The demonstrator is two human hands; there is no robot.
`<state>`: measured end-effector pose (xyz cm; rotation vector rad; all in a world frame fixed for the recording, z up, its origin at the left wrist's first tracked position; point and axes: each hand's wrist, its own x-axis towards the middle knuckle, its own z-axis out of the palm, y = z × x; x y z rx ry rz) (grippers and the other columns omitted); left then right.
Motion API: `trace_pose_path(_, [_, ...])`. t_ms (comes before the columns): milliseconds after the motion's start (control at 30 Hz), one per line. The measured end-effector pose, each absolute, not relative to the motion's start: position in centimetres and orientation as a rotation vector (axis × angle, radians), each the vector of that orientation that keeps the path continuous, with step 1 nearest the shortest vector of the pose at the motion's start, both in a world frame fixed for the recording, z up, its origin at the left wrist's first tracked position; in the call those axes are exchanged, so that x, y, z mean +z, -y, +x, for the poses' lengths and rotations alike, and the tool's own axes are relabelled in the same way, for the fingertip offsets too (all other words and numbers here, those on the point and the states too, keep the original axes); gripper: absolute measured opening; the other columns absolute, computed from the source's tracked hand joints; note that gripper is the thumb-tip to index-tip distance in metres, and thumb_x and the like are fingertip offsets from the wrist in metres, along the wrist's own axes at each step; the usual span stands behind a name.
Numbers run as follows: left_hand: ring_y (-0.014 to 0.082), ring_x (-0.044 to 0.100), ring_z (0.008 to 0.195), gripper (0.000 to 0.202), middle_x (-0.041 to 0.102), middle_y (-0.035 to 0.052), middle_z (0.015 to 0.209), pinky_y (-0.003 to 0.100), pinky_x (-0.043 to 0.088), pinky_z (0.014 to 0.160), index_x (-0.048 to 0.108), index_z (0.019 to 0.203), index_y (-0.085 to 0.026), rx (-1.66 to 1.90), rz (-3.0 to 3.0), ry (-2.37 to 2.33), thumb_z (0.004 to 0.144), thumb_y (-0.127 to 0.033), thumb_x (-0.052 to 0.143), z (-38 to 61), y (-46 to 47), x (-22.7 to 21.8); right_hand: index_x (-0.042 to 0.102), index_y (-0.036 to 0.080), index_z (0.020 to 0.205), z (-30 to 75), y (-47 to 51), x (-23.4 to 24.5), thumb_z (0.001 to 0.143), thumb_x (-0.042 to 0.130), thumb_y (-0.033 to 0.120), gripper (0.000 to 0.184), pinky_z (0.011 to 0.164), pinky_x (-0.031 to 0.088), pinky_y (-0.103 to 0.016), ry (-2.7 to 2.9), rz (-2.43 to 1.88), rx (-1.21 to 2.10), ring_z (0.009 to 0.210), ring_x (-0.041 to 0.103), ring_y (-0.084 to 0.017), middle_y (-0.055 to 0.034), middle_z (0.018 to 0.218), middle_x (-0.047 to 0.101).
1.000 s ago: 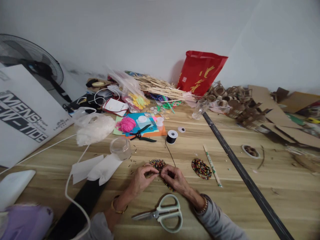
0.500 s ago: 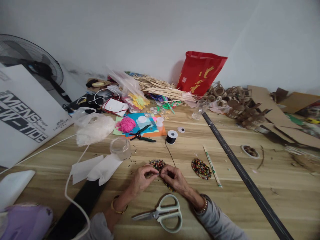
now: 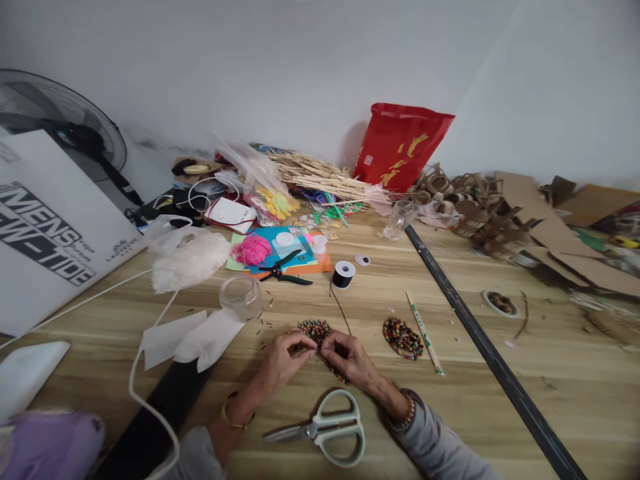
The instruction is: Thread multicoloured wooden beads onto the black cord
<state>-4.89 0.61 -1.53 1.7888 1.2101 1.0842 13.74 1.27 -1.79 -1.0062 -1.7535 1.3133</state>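
Note:
My left hand (image 3: 287, 357) and my right hand (image 3: 347, 357) meet fingertip to fingertip over a coil of colourful bead strings (image 3: 315, 328). Both hands are pinched; what sits right between the fingertips is too small to make out, though the beads run beneath and behind them. A black cord leads from near my right hand back to a spool of black cord (image 3: 344, 274). Closer to me lies a pair of scissors (image 3: 325, 428) with pale green handles, blades pointing left. A second coil of beads (image 3: 403, 338) rests to the right of my right hand.
Left of my hands stand a clear jar (image 3: 241, 298) and white paper pieces (image 3: 193, 339). Black-handled pliers (image 3: 283, 270) lie on coloured sheets beside pink yarn (image 3: 253, 250). A striped stick (image 3: 425, 333) and a long dark strip (image 3: 480, 340) lie right. A red bag (image 3: 403, 147) leans on the wall.

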Motion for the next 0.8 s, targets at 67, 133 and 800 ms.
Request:
trace_pose_path(67, [0.0166, 0.064, 0.068, 0.008, 0.070, 0.0029, 0.069, 0.026, 0.051, 0.068, 0.071, 0.069, -0.017, 1.085, 1.787, -1.210, 0.070, -0.011, 0.065, -4.88, -0.60, -1.57, 0.059, 0.015, 0.073, 13.75, -1.27, -1.88, 0.083, 0.058, 0.045, 0.031, 0.056, 0.038, -0.023, 1.755, -1.009, 1.316, 0.060, 0.048, -0.012, 0.0001, 0.065, 0.054])
trace_pose_path(133, [0.0167, 0.064, 0.069, 0.008, 0.070, 0.0029, 0.069, 0.026, 0.051, 0.068, 0.071, 0.070, -0.017, 1.085, 1.784, -1.207, 0.070, -0.011, 0.065, -4.87, -0.60, -1.61, 0.059, 0.015, 0.073, 13.75, -1.28, -1.98, 0.083, 0.058, 0.044, 0.031, 0.055, 0.038, -0.023, 1.756, -1.006, 1.320, 0.060, 0.048, -0.012, 0.0003, 0.064, 0.054])
trace_pose_path(800, [0.0175, 0.064, 0.070, 0.010, 0.071, 0.0031, 0.069, 0.027, 0.050, 0.070, 0.071, 0.070, -0.017, 1.079, 1.796, -1.213, 0.070, -0.008, 0.065, -4.85, -0.59, -1.32, 0.059, 0.015, 0.073, 13.84, -1.34, -1.90, 0.082, 0.059, 0.036, 0.023, 0.056, 0.035, -0.023, 1.784, -1.012, 1.323, 0.061, 0.047, -0.012, 0.0006, 0.065, 0.053])
